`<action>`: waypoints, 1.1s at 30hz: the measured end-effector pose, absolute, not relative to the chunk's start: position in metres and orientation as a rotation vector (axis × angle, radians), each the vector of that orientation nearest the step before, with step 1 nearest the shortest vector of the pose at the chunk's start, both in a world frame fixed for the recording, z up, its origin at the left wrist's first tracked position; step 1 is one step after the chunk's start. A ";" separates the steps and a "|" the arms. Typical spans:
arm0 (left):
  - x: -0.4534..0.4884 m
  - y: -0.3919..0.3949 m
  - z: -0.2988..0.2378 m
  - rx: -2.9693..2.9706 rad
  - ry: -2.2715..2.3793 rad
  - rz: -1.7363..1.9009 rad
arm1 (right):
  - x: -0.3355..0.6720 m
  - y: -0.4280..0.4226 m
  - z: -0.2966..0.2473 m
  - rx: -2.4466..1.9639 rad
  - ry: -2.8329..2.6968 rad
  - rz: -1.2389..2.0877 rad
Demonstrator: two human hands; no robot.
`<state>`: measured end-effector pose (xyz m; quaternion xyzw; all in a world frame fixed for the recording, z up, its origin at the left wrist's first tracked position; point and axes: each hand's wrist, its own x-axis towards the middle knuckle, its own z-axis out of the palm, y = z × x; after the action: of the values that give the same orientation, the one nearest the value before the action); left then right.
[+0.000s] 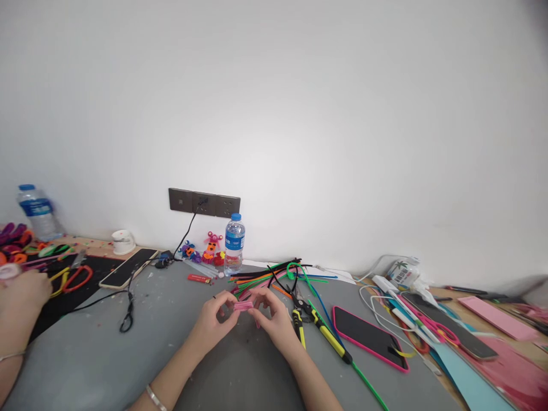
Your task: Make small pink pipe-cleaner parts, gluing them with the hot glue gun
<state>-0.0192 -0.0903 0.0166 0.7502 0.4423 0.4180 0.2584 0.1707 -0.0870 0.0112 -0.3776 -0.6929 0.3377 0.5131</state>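
Above the grey mat, a short bundle of pink pipe cleaner (243, 306) is stretched between my fingertips. My left hand (214, 319) pinches its left end between thumb and fingers. At the right end, my right hand (270, 317) pinches it too, and a bit of pink shows below the fingers. A pile of coloured pipe cleaners (261, 275) lies just behind my hands. Yellow-and-black pliers (306, 311) rest to the right of my right hand. The bundle's ends are hidden by my fingers.
A water bottle (234, 245) stands behind, beside small pipe cleaner figures (210, 248). A pink-cased phone (368, 338) lies at right, near scissors (432, 325) and white cables. At left are another phone (128, 268), a black cable (129, 305) and another person's hand (28, 291).
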 end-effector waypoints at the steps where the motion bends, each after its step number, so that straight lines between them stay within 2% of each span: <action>1: -0.019 -0.090 0.017 2.035 1.200 1.132 | 0.170 -0.087 0.011 -0.884 -1.659 0.810; 18: -0.019 -0.091 0.020 1.960 1.122 1.148 | 0.169 -0.090 0.018 -0.872 -1.705 0.821; 33: -0.020 -0.085 0.013 1.633 1.031 1.076 | 0.167 -0.089 0.009 -0.785 -1.649 0.896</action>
<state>-0.0198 -0.0846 0.0127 0.6602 0.4169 0.4348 0.4487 0.1668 -0.0892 0.0095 -0.3281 -0.6895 0.3745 0.5260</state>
